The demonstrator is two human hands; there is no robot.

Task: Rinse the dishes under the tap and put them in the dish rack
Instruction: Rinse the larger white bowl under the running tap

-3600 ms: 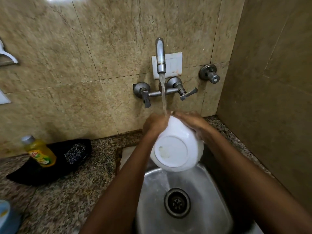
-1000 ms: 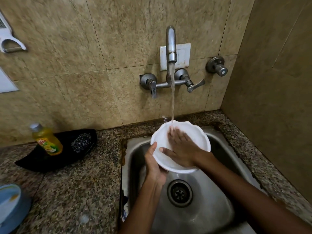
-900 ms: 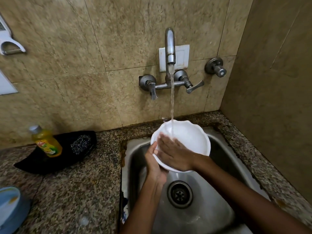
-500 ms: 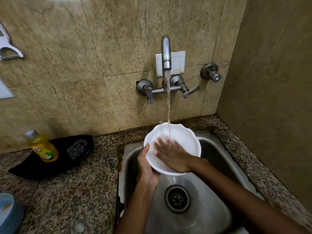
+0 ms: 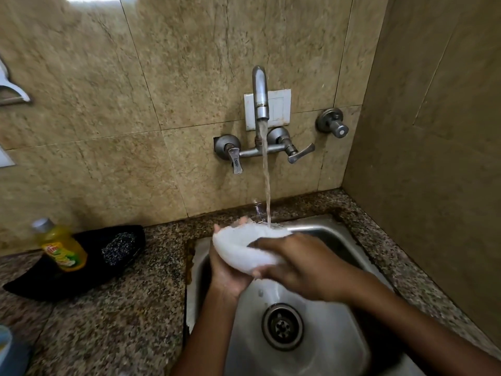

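A white bowl [image 5: 238,248] is held over the steel sink [image 5: 320,346], seen almost edge-on and blurred by motion. Water from the wall tap [image 5: 259,93] runs down onto its far rim. My left hand [image 5: 227,275] cups the bowl from below and from its left, fingertips showing above the far edge. My right hand [image 5: 303,264] lies across the bowl's near right side, fingers spread on its outer wall. The bowl's inside is hidden. No dish rack is in view.
A yellow dish-soap bottle [image 5: 61,246] lies on a black tray [image 5: 81,270] with a scrubber [image 5: 118,248] on the granite counter [image 5: 113,321] left of the sink. A blue object [image 5: 8,351] sits at the bottom left corner. A tiled wall [image 5: 433,158] closes the right side.
The bowl has tipped from facing me to nearly edge-on. My right hand has come out of the bowl's inside and now rests on its outer wall.
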